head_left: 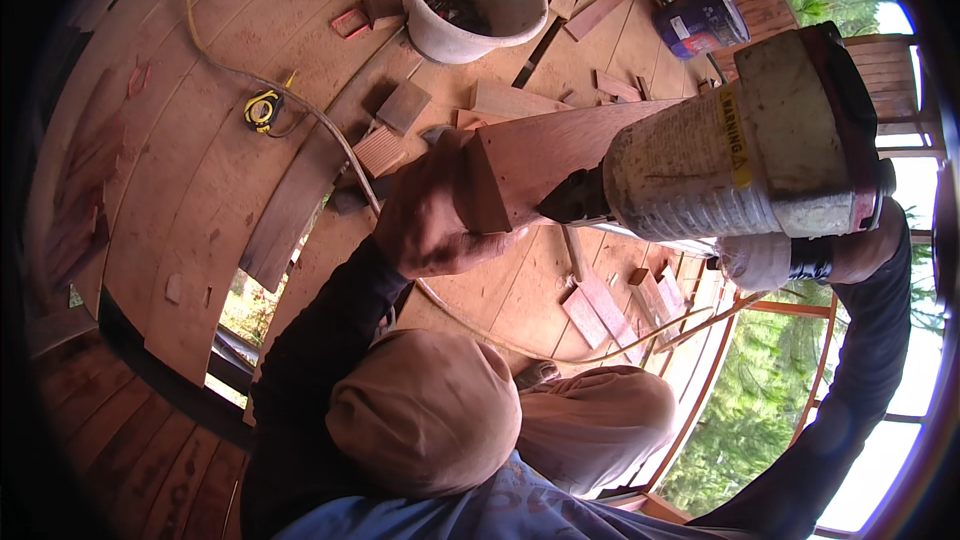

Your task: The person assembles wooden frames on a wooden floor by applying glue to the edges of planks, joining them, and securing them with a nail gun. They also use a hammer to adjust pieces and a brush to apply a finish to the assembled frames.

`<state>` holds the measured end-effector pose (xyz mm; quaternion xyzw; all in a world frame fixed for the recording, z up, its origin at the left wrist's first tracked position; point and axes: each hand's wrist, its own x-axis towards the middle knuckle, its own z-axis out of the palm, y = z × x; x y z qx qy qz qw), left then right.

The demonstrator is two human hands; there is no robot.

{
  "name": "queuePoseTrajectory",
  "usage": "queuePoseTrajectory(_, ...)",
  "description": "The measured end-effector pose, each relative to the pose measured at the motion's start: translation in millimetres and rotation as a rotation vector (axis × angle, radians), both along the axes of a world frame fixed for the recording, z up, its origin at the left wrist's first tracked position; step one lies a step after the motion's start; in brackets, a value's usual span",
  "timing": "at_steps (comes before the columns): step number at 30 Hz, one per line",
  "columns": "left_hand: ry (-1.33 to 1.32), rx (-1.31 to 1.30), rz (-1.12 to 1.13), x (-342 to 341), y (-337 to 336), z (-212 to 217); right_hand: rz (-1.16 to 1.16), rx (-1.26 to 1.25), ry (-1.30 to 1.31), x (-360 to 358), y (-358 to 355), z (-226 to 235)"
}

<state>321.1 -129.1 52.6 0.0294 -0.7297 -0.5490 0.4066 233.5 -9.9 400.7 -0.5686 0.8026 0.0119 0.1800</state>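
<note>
Nail gun and board between my two hands. My left hand (430, 210) is curled round the near end of a reddish wooden board (570, 145), pinching the short end piece (480, 185) against it. My right hand (868, 248) is at the nail gun (690, 160), closed about its grip as far as I can see; the tool's body hides most of my fingers. The gun's black nose (578, 198) lies just right of my left hand, over the board's lower part; whether it touches the wood I cannot tell. State of the work: board and end piece meet at a corner, but no fastening between them can be made out. Loose offcuts (403, 106), joined to nothing, lie beyond my left hand, with a tape measure (262, 112) farther to its left. Pose: my left forearm slants forward from the body; my right arm bows widely outward, its wrist bent inward toward the tool.
</note>
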Motion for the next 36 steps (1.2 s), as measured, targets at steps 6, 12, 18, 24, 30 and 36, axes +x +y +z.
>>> queuePoseTrajectory(6,-0.006,-0.054,0.048,6.8,-2.5,-0.7,-0.02,0.026,-0.081,-5.8,-10.3,-8.9)
queuePoseTrajectory(12,0.009,-0.092,0.006,7.6,2.2,-3.4,-0.043,0.047,-0.108,-8.8,-11.7,-5.6)
queuePoseTrajectory(18,0.089,-0.105,0.073,9.0,0.0,-4.3,-0.036,0.064,-0.135,-9.5,-17.6,-5.8)
queuePoseTrajectory(24,0.105,-0.097,0.046,4.5,4.9,8.2,-0.071,0.063,-0.107,0.0,-1.8,2.5)
queuePoseTrajectory(30,0.107,-0.149,0.101,3.6,3.6,3.5,-0.086,0.036,-0.187,-11.2,13.0,4.1)
queuePoseTrajectory(36,0.041,-0.076,-0.02,-1.1,2.6,7.2,-0.195,-0.076,-0.479,-35.5,82.8,31.8)
